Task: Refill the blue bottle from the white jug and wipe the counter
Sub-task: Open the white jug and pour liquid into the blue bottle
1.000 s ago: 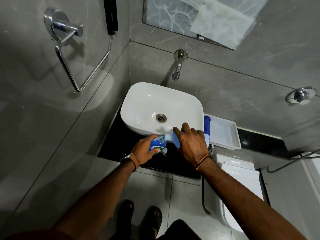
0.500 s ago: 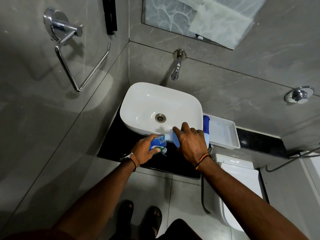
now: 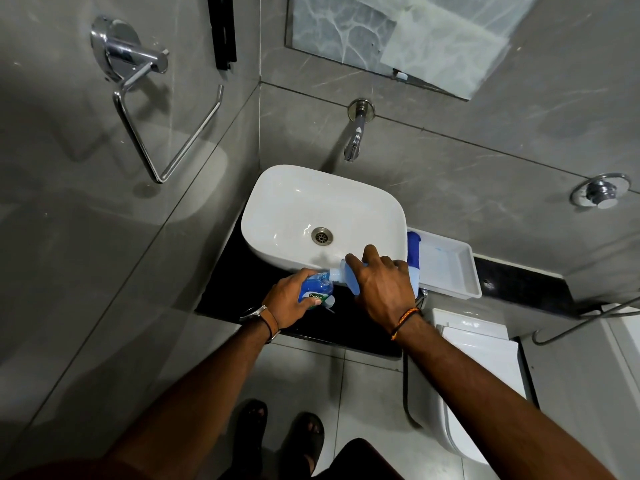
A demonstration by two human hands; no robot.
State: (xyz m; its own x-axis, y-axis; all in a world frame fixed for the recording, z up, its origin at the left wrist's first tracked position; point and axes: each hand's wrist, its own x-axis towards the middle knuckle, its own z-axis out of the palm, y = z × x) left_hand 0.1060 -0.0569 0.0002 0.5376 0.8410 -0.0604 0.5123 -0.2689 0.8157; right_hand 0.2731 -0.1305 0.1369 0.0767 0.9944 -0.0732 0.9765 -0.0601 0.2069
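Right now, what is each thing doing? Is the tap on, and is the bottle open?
Blue bottle: held in the left hand, cap off, mouth up to the jug.
White jug: tipped sideways in the right hand, spout at the bottle's mouth.
Tap: no water running.
Sink: empty, drain open.
White tray: sitting on the counter, a blue item at its left edge.
Towel ring: empty.

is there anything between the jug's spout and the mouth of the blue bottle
Nothing visible. The right hand tips the white jug so its spout sits right at the neck of the blue bottle, which the left hand holds over the black counter.
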